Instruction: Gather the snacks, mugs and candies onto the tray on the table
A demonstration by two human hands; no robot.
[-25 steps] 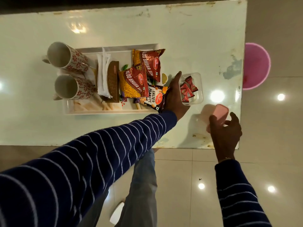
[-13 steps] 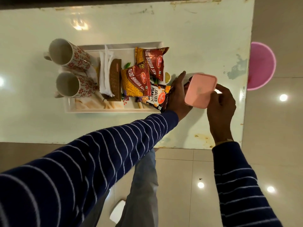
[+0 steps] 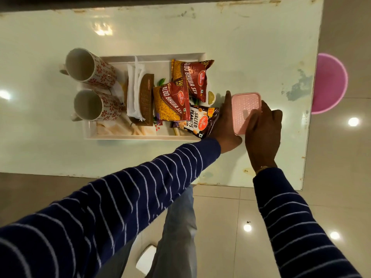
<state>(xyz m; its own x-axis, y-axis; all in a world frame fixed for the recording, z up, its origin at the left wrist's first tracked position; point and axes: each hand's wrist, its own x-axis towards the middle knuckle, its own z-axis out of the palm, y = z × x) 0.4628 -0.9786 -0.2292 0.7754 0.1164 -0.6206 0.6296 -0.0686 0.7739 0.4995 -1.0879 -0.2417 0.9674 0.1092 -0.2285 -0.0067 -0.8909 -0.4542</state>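
Observation:
A white tray (image 3: 140, 137) on the glass table holds two floral mugs (image 3: 90, 68) (image 3: 96, 106), white napkins with a brown holder (image 3: 146, 101), two red sev packets (image 3: 192, 77) (image 3: 170, 103) and a dark salted peanuts packet (image 3: 200, 122). Just right of the tray sits the candy box under a pink lid (image 3: 244, 107). My left hand (image 3: 225, 123) grips the box's left side. My right hand (image 3: 263, 131) lies flat on the lid, fingers pressing its near right part. The candies inside are hidden by the lid.
The pale glass table (image 3: 251, 47) ends just right of the box and along the near edge. A pink round tub (image 3: 329, 83) stands on the tiled floor to the right. My legs show below the table edge.
My right hand carried the pink lid up from the table's near right part and set it onto the candy box. My left hand stayed on the box's side.

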